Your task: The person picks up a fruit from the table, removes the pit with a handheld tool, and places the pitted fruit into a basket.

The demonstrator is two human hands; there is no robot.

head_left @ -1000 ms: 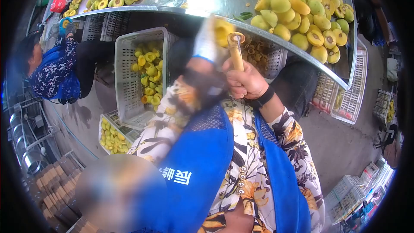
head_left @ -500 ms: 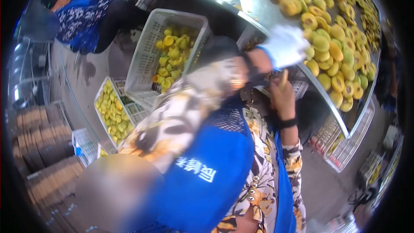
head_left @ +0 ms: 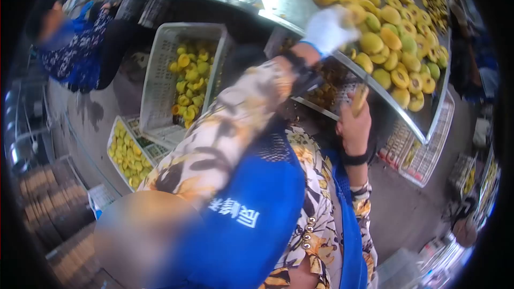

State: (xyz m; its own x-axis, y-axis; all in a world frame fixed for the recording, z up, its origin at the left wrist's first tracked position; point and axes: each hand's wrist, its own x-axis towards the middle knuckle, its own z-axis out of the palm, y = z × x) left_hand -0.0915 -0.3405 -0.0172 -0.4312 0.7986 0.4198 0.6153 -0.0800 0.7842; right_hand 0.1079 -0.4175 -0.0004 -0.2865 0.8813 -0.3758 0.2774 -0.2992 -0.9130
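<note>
My left hand point(head_left: 329, 32), in a white glove, reaches over the near edge of the metal table point(head_left: 300, 29). Its blurred fingertips are at a heap of yellow-green fruit point(head_left: 393, 37), which look like peaches or apricots; many are cut open with a hollow in the middle. Whether the fingers grip a fruit is smeared by motion. Below the table edge my bare right hand point(head_left: 354, 128) is closed around the wooden handle of what looks like a small knife point(head_left: 360, 100). Its thin blade points up towards the table.
Left of my arm a white crate point(head_left: 152, 77) holds yellow fruit pieces, with a lower crate of fruit point(head_left: 124, 155) beside it. A co-worker point(head_left: 75, 48) sits at the upper left. Flat crates point(head_left: 423, 150) lie under the table's right end. Stacked brown trays point(head_left: 56, 187) stand lower left.
My left hand has moved onto the edge of the fruit heap. The right hand still holds the knife, now more plainly in sight. The whole view has shifted.
</note>
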